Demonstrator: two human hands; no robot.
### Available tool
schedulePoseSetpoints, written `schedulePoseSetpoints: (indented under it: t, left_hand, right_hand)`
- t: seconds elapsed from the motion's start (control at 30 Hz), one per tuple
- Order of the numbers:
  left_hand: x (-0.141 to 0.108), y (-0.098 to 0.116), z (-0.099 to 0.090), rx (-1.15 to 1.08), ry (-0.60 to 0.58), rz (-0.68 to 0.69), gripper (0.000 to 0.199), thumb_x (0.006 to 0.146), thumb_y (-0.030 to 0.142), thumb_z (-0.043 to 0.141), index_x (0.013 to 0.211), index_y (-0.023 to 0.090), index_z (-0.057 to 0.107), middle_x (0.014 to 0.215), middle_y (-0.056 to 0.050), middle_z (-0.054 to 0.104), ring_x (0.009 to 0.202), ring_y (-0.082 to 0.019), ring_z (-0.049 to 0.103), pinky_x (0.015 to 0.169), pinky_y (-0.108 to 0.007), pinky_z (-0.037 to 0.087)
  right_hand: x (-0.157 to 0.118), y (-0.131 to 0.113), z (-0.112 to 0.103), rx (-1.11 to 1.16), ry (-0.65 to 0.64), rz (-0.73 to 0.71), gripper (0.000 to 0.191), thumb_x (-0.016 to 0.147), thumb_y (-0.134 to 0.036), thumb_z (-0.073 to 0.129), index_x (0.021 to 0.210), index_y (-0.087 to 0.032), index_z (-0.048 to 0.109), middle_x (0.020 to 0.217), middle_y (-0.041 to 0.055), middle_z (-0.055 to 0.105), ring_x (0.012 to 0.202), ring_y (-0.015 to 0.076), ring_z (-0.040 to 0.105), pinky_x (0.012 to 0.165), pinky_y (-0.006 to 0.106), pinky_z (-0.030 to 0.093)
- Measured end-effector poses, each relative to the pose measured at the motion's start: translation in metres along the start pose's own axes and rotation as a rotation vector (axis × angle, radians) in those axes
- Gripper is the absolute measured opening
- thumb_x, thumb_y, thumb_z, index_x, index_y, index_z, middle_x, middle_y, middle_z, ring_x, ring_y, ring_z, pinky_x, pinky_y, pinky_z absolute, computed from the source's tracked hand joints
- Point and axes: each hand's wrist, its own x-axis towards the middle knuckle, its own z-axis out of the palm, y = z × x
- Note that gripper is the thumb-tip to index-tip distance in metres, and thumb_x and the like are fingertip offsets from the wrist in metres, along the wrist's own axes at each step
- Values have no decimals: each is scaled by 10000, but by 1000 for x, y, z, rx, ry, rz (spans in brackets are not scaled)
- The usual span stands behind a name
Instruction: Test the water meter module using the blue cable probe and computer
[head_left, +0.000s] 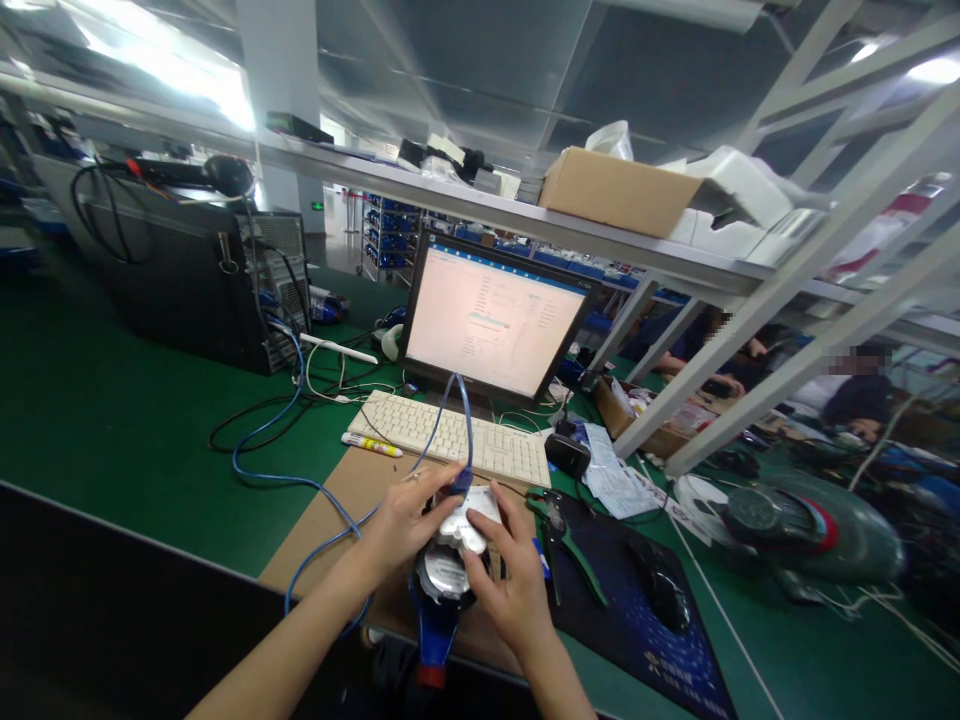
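Observation:
My left hand (pixel 409 512) pinches the dark blue plug (pixel 463 480) of a blue cable (pixel 466 425), at the upper edge of a white plastic module (pixel 461 525). Whether the plug sits in the module cannot be made out. My right hand (pixel 516 565) grips the module from the right, thumb and fingers pressed on it. Directly below is what looks like a water meter, with a round silvery face (pixel 445 572), a blue pipe body (pixel 436 630) and a red end cap (pixel 430 676). Brown board (pixel 322 520) lies beneath my hands.
Behind my hands are a keyboard (pixel 420 425), a yellow-and-white marker (pixel 371 444) and a lit monitor (pixel 495 320). Green-handled pliers (pixel 574 550) and a mouse (pixel 660 585) lie on a dark mat (pixel 622 640). A black computer case (pixel 187 270) stands left. People sit beyond the shelf frame.

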Motion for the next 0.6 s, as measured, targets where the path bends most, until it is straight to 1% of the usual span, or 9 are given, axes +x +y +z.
schedulePoseSetpoints:
  t: [0.23,0.47,0.6]
  left_hand:
    - [0,0,1,3,1,-7,427,861,181,582,1269,252,477,1009,-33,659,880,-141,626,781,-234,507]
    - [-1,-1,0,26,24,13,400,864,198,583,1251,239,493,988,-44,660,861,-142,622,759,-234,509]
    - [0,-1,0,12,0,-2,419,861,184,586,1262,249,481,975,-25,654,859,-122,613,773,-215,495]
  right_hand:
    - [-2,0,3,-12,21,1,353,810,-225,539,1160,-271,525,1397,68,357,1281,207,377,1020,393,405]
    - [-4,2,5,-14,14,8,362,810,-223,540,1168,-273,520,1406,71,346,1278,212,379,1026,412,399]
    - [-4,1,6,-3,31,-6,356,813,-227,539,1166,-267,521,1401,77,351,1281,219,375,1014,412,411]
